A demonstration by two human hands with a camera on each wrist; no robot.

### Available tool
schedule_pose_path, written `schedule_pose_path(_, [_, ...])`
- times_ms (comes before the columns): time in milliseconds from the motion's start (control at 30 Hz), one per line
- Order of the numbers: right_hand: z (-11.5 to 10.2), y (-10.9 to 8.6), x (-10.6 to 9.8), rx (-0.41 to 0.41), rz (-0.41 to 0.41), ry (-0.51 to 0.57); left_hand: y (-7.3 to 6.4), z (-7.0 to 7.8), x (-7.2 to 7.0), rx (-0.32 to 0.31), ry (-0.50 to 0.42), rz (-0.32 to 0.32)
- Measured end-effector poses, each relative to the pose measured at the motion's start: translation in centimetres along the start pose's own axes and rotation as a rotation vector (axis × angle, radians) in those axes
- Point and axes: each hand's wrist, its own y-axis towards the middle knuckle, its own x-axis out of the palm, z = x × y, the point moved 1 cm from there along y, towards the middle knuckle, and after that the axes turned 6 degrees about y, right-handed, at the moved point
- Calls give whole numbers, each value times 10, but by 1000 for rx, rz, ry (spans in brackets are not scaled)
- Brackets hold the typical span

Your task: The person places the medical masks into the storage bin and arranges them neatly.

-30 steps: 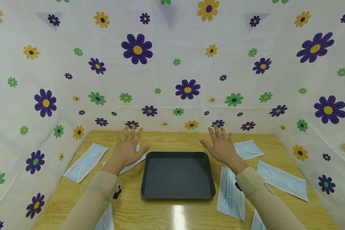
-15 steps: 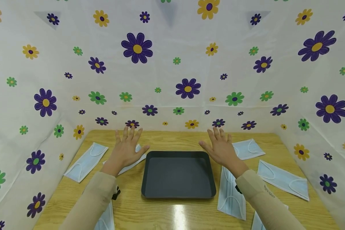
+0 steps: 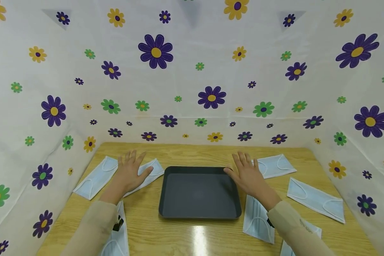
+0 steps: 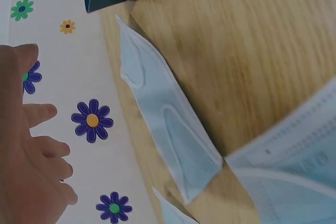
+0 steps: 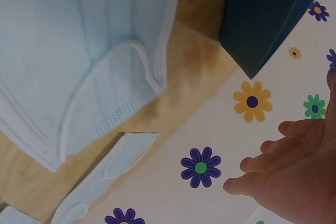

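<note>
Both hands hover over the table with fingers spread, palms down and nothing in them. My left hand (image 3: pixel 130 174) is left of the dark grey tray (image 3: pixel 200 214), in front of a light blue face mask (image 3: pixel 150 174) that it partly covers. To the tray's right, my right hand (image 3: pixel 250 176) has its thumb near the tray's far right corner. A face mask (image 3: pixel 273 166) lies behind that hand, and another face mask (image 3: pixel 259 220) lies below its wrist. In the left wrist view, a face mask (image 4: pixel 165 114) lies apart from the fingers.
More masks lie about: a far-left mask (image 3: pixel 97 177), a near-left mask (image 3: pixel 116 238) partly under the left sleeve, a far-right mask (image 3: pixel 316 199) and a near-right mask (image 3: pixel 287 249) partly under the right sleeve. A flower-printed white cloth (image 3: pixel 185 81) encloses the wooden table (image 3: pixel 179 234) behind and at the sides.
My left hand has shifted left and toward me, showing more of the mask behind it. The right hand has moved slightly right and nearer. Tray and masks stay in place.
</note>
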Motion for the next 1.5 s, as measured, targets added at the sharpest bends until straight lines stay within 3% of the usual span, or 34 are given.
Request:
schedule_pose_path(333, [0,-19,12,-41,25,-6,-15,-26,3,-53,-152,3])
schedule_pose_path(533, [2,-26,25,-61,21,-15,-25,-39,11,-109,-175,-17])
schedule_pose_path(633, [4,-30,30,-54,12,-4,-29,-45,14,-143,-198,9])
schedule_pose_path(867, [5,-35,35,-46,2,8,-35,-60,15,-203,-278,159])
schedule_pose_path(1100, [5,-36,37,-43,-7,24,-36,-69,18,-293,-341,162])
schedule_pose_path(1500, [5,-37,39,-54,14,-19,-36,-75,23,-231,-272,171])
